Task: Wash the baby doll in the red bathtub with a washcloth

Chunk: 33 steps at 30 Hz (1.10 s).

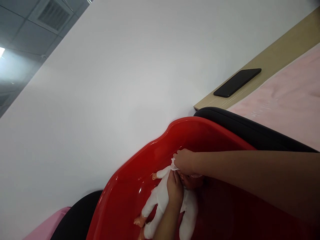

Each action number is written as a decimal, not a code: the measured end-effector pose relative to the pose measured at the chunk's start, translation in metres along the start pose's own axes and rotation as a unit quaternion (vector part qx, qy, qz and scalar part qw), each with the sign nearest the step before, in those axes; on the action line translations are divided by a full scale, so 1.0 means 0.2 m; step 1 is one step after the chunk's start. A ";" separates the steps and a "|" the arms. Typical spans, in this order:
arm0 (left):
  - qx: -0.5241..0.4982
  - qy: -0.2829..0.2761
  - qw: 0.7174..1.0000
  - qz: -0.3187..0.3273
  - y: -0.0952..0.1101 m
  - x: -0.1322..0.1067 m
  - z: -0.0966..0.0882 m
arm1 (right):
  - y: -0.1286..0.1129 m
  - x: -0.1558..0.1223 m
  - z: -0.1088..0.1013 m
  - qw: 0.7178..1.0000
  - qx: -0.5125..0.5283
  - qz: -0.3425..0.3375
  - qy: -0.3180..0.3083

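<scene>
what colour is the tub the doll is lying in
Glossy red tub, holding the white-clothed doll; clearest in the head view.

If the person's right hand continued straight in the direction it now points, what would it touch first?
The right hand points toward the red tub's far wall, past the doll's arm. It would probably meet that red wall first, though depth is unclear.
</scene>
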<state>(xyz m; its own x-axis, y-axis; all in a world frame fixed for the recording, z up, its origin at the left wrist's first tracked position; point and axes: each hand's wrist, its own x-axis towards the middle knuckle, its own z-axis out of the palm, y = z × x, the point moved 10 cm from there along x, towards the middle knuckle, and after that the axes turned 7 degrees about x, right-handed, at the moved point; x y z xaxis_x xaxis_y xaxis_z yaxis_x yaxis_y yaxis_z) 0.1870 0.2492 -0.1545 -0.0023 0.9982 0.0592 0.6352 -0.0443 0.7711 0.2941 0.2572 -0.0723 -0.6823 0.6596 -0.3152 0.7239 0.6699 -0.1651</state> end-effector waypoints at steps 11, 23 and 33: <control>0.011 -0.012 1.000 0.004 0.04 -0.01 0.00 | 0.02 0.05 0.01 0.999 0.039 0.018 0.025; 0.013 -0.020 1.000 -0.004 0.04 -0.01 0.00 | 0.00 0.02 -0.02 0.999 0.048 0.020 0.016; 0.008 -0.024 1.000 -0.003 0.03 -0.01 0.01 | 0.02 0.04 -0.01 0.996 0.058 0.045 0.041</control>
<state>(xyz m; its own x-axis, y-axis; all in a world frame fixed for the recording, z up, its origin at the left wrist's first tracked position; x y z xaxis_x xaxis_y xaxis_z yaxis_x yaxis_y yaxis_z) 0.1918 0.2466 -0.1520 0.0303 0.9993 0.0239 0.6472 -0.0378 0.7614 0.2909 0.2652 -0.0740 -0.6167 0.7438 -0.2577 0.7862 0.5658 -0.2484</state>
